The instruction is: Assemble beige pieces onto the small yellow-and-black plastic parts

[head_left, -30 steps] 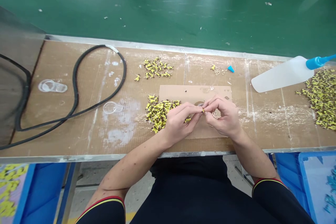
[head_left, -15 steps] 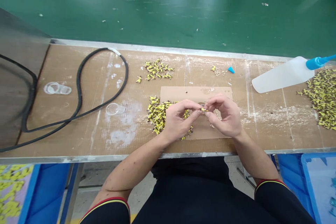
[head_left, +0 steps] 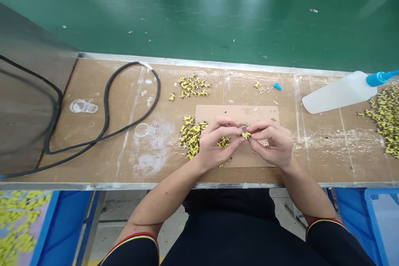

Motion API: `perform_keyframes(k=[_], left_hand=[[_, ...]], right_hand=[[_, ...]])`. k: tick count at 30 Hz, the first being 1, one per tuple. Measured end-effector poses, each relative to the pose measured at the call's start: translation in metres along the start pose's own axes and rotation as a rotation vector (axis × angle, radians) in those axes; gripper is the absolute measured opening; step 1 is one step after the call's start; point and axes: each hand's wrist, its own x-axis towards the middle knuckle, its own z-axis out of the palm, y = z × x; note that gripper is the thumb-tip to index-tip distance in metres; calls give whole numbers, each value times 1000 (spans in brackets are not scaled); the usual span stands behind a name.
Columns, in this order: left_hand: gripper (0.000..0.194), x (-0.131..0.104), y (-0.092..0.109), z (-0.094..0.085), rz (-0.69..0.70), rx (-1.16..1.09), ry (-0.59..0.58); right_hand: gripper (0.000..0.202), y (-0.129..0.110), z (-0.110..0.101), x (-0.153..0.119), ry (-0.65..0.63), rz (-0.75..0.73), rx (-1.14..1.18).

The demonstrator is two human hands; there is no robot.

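Note:
My left hand [head_left: 217,143] and my right hand [head_left: 273,142] meet over a cardboard sheet [head_left: 215,112], their fingertips pinching a small yellow and dark piece [head_left: 246,135] between them. Just behind the fingertips is the rim of a small round dish [head_left: 244,128]. A heap of yellow and dark pieces [head_left: 190,137] lies beside my left hand and partly under it. Tiny pale bits [head_left: 263,142] show on the cardboard by my right hand's fingers, which partly cover them.
Farther back lie a smaller group of yellow pieces [head_left: 193,86], pale bits [head_left: 264,89] and a blue cap [head_left: 277,86]. A white bottle [head_left: 339,92] lies near a large yellow pile [head_left: 388,118] at right. A black cable [head_left: 107,91] loops at left.
The camera view has shifted slightly, so the table appears farther right. My right hand's fingers have closed in more on the small piece, which both hands still hold.

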Motion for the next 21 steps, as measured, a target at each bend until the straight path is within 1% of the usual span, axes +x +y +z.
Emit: perform_keyframes(k=[5, 12, 17, 21], left_hand=[[5, 2, 0, 0, 112, 165, 34], [15, 1, 1, 2, 212, 303, 57], [17, 2, 2, 2, 216, 352, 70], [18, 1, 3, 2, 217, 357, 64]], right_hand=[[21, 0, 0, 2, 13, -96, -110], [25, -1, 1, 1, -9, -200, -196], [20, -5, 3, 1, -23, -229, -267], [20, -7, 3, 1, -38, -229, -277]])
